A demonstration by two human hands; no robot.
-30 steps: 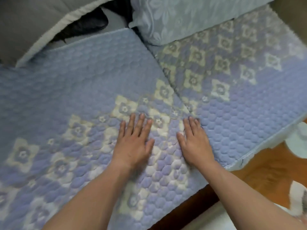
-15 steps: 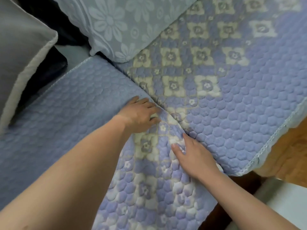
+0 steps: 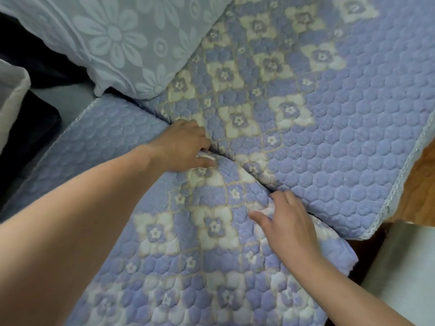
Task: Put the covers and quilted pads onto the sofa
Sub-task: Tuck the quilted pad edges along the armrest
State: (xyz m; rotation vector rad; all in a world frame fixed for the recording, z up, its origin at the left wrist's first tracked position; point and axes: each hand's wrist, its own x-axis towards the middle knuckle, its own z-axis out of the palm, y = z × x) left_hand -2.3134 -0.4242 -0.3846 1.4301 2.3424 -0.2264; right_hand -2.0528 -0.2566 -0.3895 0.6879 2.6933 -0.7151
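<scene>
Between our two hands runs the seam where the near quilted pad [image 3: 200,231] meets the far quilted pad [image 3: 329,142]. Our left hand [image 3: 181,147] curls shut on the near pad's edge, pushing it down into that gap; our right hand [image 3: 286,222] lies open and flat, fingertips at the seam. Pressing unevenly could bunch the pad under our left hand or drag its flower pattern askew, and the corner past our right hand might slide off the front. We cannot see the left fingertips, the gap's depth, or the sofa beneath; beyond the left hand a floral cushion [image 3: 113,43] covers the back
</scene>
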